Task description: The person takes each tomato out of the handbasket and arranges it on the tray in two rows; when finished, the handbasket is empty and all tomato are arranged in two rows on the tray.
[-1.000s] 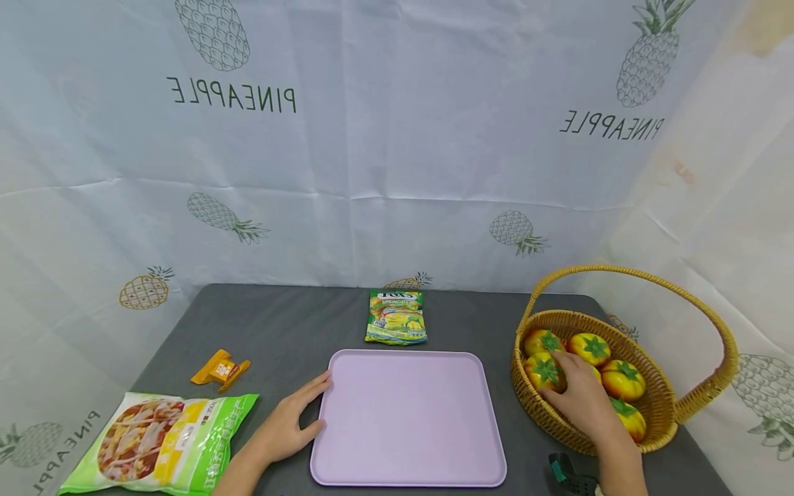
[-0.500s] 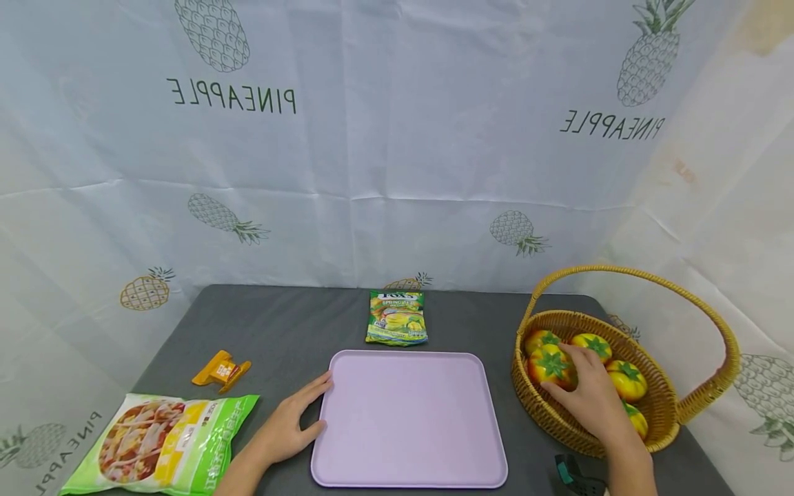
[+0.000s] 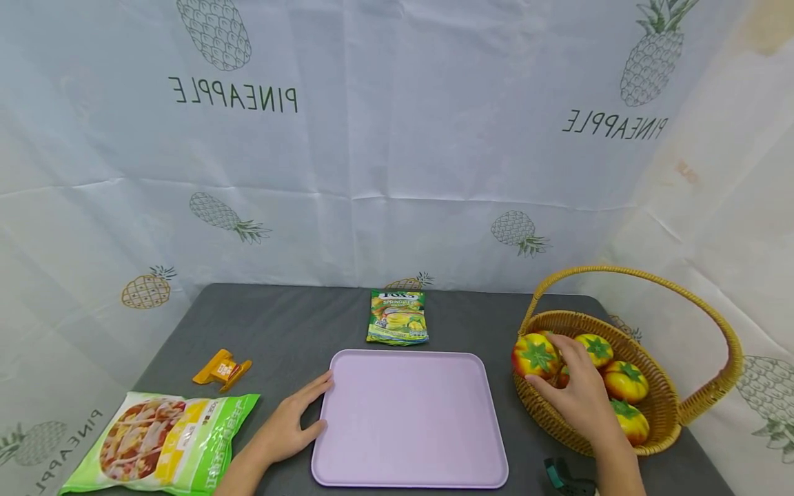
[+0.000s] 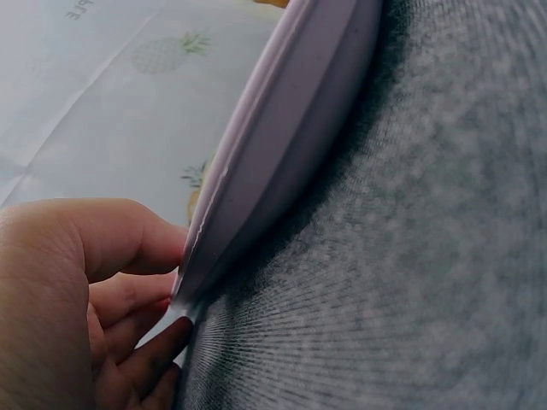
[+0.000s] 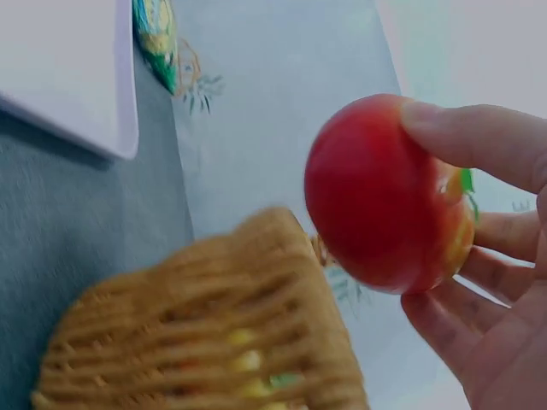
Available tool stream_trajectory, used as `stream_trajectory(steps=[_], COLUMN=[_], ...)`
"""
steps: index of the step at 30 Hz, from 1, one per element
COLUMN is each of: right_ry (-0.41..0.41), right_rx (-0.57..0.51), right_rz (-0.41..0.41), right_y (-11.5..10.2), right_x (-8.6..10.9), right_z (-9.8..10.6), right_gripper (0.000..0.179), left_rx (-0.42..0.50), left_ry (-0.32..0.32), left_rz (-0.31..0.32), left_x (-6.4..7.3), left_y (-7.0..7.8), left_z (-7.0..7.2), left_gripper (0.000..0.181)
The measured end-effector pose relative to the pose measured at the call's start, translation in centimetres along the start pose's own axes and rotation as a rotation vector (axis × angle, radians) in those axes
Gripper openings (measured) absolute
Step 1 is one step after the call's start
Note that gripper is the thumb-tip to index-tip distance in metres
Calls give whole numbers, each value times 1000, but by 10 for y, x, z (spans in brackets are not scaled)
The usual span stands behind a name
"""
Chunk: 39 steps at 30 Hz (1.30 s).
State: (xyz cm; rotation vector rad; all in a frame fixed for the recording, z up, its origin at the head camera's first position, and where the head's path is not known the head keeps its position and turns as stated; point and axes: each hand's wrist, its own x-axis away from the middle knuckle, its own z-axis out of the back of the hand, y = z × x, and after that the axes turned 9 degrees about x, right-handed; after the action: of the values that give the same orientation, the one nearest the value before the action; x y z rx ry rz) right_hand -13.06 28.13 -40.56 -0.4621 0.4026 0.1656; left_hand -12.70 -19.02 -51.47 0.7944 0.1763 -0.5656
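My right hand (image 3: 578, 394) pinches a red-and-yellow tomato (image 3: 535, 355) with a green star-shaped top, between thumb and fingertips. The right wrist view shows its smooth red underside, raised above the basket rim. Below it stands a woven wicker basket (image 3: 546, 421) with a tall arched handle. Several similar tomatoes (image 3: 625, 381) lie inside, partly covered by the hand. On the other side, my left hand (image 3: 287, 428) rests with extended fingers against the left edge of a pale purple tray (image 3: 409, 417). In the left wrist view its fingertips touch the tray's rim.
Behind the tray lies a green-and-yellow candy bag (image 3: 397, 318). A small orange wrapped snack (image 3: 222, 370) and a large green food bag (image 3: 160, 442) are at the left. A dark strap-like object (image 3: 564, 477) sits before the basket. A pineapple-print curtain (image 3: 397, 138) hangs behind the table.
My right hand has lifted the tomato from among the others and brought it left to the basket's left rim. The left hand stays at the tray's edge.
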Motion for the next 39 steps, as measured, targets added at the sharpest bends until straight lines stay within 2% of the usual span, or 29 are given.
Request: stream_trajectory(steps=[4, 10, 19, 22, 31, 39], right_ry=[30, 0, 16, -7, -95, -244], right_rx=[-21, -74, -89, -121, -240, -365], right_rz=[21, 14, 86, 86, 135, 151], right_y=[-7, -18, -38, -43, -65, -95], right_x=[-1, -1, -2, -3, -14, -29], right_z=[-8, -19, -49, -58, -92, -128], right_gripper=[71, 71, 72, 73, 76, 71], left_rx=[-1, -10, -20, -16, 11, 6], left_ry=[0, 1, 27, 20, 1, -6], left_rz=[1, 3, -10, -16, 31, 16], left_x=[0, 1, 2, 1, 0, 1], left_y=[0, -1, -2, -2, -1, -1], left_z=[0, 0, 0, -2, -2, -2], left_gripper=[61, 61, 59, 59, 59, 58])
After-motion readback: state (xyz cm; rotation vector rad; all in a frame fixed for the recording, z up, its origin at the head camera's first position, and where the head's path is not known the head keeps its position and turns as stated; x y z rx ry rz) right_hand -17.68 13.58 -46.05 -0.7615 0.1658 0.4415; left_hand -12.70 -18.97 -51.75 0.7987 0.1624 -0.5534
